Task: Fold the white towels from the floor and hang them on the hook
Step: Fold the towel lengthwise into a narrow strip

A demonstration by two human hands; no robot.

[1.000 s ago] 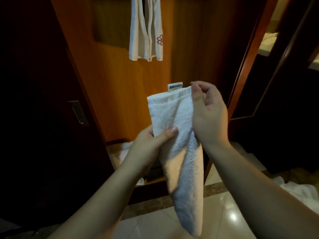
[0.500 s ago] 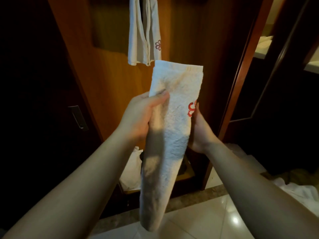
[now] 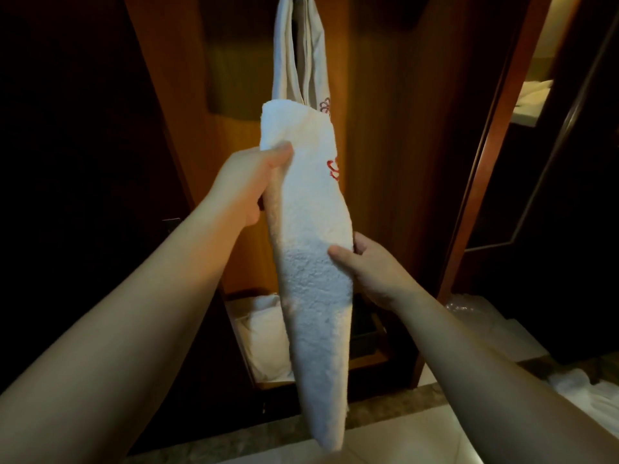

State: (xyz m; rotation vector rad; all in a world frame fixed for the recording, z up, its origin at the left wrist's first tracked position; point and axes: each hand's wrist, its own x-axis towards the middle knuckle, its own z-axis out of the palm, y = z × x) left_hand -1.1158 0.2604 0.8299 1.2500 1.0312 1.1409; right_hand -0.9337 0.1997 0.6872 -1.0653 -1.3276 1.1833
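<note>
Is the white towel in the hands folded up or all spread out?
Folded. The towel hangs as a long narrow strip, the left hand gripping near its top, the right hand pinching its middle.

Pretty dim and warm-toned, left side nearly black; brightest bit is the floor tile (image 3: 395, 440) catching glare, towel (image 3: 311, 249) looks soft and slightly blurry, wide-angle bends the door frame (image 3: 495, 135)

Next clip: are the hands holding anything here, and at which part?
Both hold the folded white towel. The left hand grips its left edge near the top; the right hand pinches its right edge around the middle.
</note>
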